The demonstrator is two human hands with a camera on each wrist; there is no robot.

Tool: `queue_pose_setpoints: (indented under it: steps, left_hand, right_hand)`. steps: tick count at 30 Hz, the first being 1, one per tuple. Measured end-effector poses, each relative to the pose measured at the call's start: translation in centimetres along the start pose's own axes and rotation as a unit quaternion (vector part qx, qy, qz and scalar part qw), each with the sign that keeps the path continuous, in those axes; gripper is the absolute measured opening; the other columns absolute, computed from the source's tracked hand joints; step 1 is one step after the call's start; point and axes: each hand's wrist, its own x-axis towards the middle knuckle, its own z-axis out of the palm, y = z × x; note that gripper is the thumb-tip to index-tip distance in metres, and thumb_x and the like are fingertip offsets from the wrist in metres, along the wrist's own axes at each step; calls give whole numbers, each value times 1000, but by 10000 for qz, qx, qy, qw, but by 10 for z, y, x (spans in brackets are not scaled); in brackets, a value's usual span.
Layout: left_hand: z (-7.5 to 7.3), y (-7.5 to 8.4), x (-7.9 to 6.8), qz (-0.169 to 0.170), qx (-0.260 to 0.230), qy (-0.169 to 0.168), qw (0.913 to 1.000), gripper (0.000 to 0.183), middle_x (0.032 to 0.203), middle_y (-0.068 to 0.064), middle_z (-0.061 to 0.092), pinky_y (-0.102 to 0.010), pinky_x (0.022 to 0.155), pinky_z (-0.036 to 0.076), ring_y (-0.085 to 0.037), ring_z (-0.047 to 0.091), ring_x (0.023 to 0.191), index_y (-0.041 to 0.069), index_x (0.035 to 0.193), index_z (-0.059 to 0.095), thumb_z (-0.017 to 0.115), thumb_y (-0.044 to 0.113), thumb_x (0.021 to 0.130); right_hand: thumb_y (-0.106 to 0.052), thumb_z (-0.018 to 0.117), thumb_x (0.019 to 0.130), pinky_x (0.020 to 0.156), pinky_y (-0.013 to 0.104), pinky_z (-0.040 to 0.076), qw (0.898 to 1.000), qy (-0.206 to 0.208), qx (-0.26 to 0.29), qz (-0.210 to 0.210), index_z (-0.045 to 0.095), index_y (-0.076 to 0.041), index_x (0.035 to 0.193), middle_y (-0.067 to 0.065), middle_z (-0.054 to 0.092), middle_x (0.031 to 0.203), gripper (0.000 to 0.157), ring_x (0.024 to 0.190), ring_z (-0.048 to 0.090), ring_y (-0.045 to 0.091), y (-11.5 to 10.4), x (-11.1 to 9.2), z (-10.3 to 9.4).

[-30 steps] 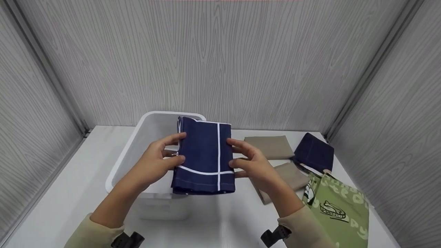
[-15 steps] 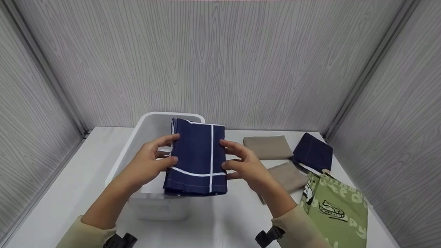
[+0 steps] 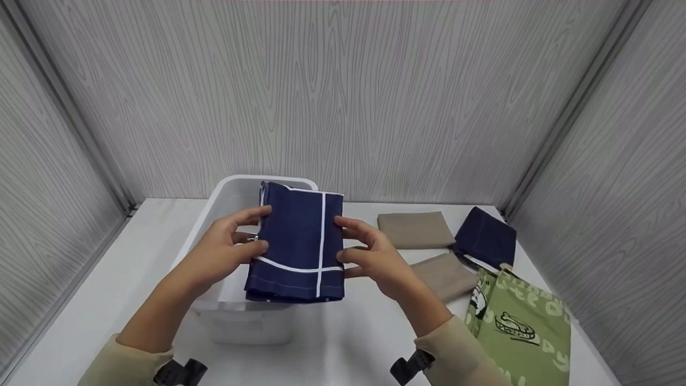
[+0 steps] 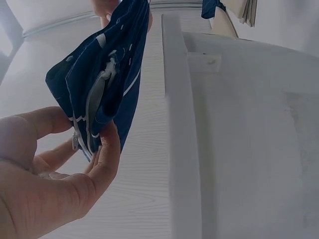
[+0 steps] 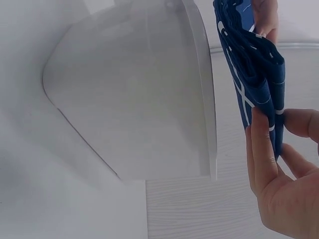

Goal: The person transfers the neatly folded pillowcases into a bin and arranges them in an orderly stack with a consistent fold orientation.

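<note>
only wrist views show navy cloth (image 4: 85, 74) edge-on

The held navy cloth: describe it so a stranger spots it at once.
In the head view, find the white bin. The folded navy cloth overlaps its right part, raised between the left grip and right grip. Bold white lines cross on its face, unlike the navy bundle at far right.
</note>
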Motion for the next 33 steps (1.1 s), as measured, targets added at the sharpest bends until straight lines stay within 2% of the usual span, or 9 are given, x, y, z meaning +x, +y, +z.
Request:
queue_pose_setpoints:
  steps: [11, 33]
  left_hand:
    - [-9, -3, 4, -67, -47, -114, 9999, 65, 147, -25, 37, -29, 83, 57, -30, 60, 113, 4, 153, 36, 59, 0, 93]
    - [-21, -9, 9, -70, 168, -131, 9997, 65, 148, -27, 36, -27, 80, 57, -29, 60, 113, 4, 154, 35, 59, 1, 94]
  right_hand:
    - [3, 62, 83, 79, 46, 60, 10000, 15, 68, -3, 47, -13, 148, 16, 49, 141, 69, 109, 63, 30, 3, 8, 7]
    - [4, 63, 82, 79, 46, 60, 9999, 83, 117, 0, 48, -13, 147, 15, 50, 139, 69, 109, 63, 30, 2, 18, 18]
